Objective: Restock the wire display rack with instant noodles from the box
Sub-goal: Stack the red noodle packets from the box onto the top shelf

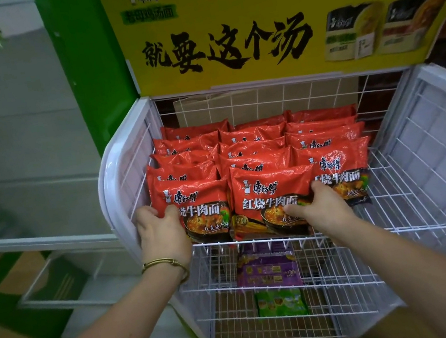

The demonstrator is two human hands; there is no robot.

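Red instant noodle packs stand in three rows on the top shelf of the white wire display rack (pixel 415 195). My left hand (pixel 161 232) grips the left edge of the front left pack (pixel 200 202). My right hand (pixel 320 208) grips the right edge of the front middle pack (pixel 270 193), fingers curled behind it. The right row's front pack (pixel 344 175) stands just behind my right hand. The box is out of view.
A yellow sign (pixel 263 14) tops the rack, with brown cardboard (pixel 264 103) behind the back wire. Lower shelves hold a purple pack (pixel 266 267) and a green pack (pixel 281 302). A green post (pixel 85 59) and grey shelving (pixel 0 117) stand to the left.
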